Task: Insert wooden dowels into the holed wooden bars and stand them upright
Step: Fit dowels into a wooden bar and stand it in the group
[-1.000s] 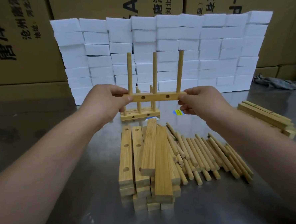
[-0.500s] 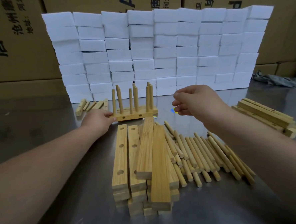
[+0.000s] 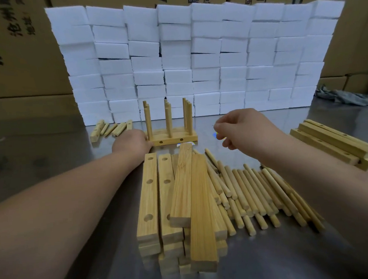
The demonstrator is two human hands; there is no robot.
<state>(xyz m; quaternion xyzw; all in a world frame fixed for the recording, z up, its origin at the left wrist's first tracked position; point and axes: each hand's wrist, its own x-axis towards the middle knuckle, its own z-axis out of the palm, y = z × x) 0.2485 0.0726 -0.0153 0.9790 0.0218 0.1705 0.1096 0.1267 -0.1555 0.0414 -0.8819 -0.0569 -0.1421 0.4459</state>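
Seen from the head camera, the finished bar [image 3: 173, 138] lies flat on the steel table [image 3: 283, 262] at the far centre, with three upright dowels [image 3: 168, 121] standing in its top and more upright dowels lined up close behind them. The left hand [image 3: 131, 142] touches the left end of this bar. Its fingers are hidden behind the back of the hand, so I cannot tell whether it grips the wood. The right hand [image 3: 242, 129] hovers above the table to the right of the bar, apart from it, fingers loosely curled and holding nothing. In the near centre sits a stack of holed bars [image 3: 152, 206], some with their holes facing up. Just to its right, loose dowels [image 3: 257, 191] lie side by side. A second pile of bars [image 3: 330, 145] rests at the right edge, and a small heap of wooden pieces [image 3: 111, 129] lies far left. Behind everything rises a wall of white foam blocks [image 3: 195, 58], backed by cardboard boxes [image 3: 13, 70]. A grey cloth [image 3: 344, 97] lies far right.
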